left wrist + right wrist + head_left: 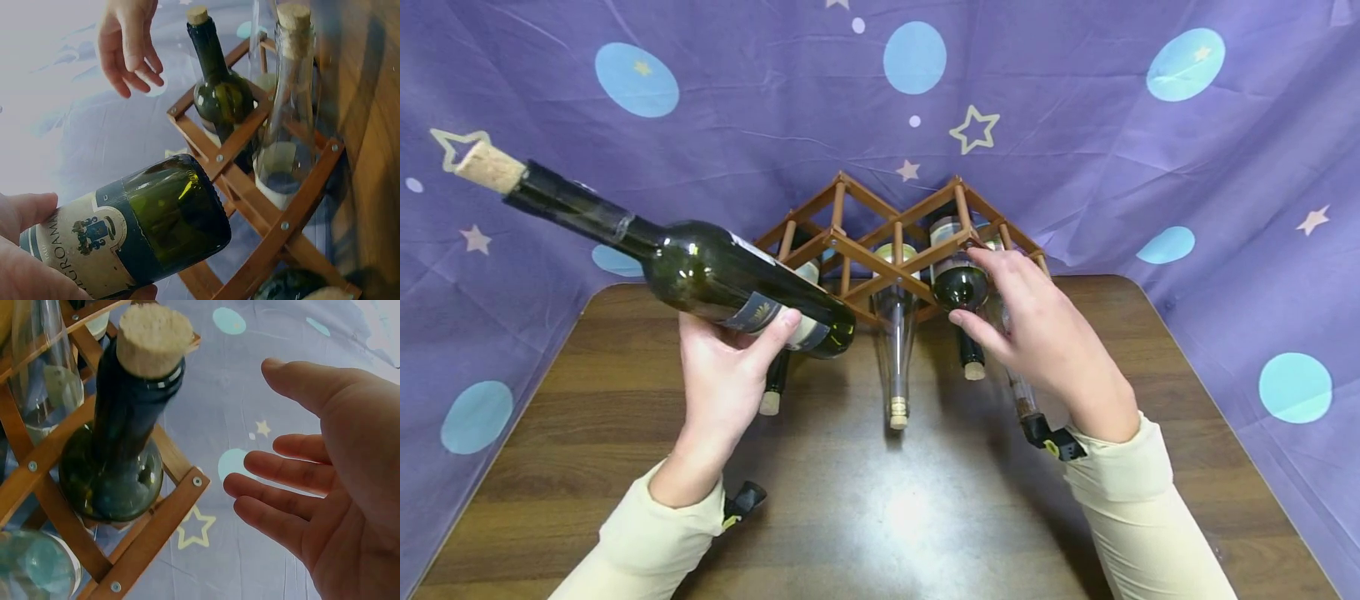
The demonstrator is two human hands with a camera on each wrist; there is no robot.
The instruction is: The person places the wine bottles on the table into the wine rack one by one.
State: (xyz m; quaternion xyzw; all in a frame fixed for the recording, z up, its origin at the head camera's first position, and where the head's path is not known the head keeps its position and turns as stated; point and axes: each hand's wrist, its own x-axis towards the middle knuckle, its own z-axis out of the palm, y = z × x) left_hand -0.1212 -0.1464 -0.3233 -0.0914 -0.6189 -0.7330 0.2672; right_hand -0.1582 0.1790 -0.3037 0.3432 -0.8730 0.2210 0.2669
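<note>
My left hand grips a dark green wine bottle round its labelled lower body. The bottle tilts, with its cork up to the left and its base towards the wooden wine rack. In the left wrist view the label faces the camera. My right hand is beside the rack's right part with fingers extended, holding nothing. Nearest to it is a corked green bottle lying in the rack; the right wrist view shows a gap between that bottle and the fingers.
A clear corked bottle sits in the rack's middle, a dark bottle with a cork at the left and another clear bottle at the right. The rack stands at the back of the wooden table, before a purple patterned cloth.
</note>
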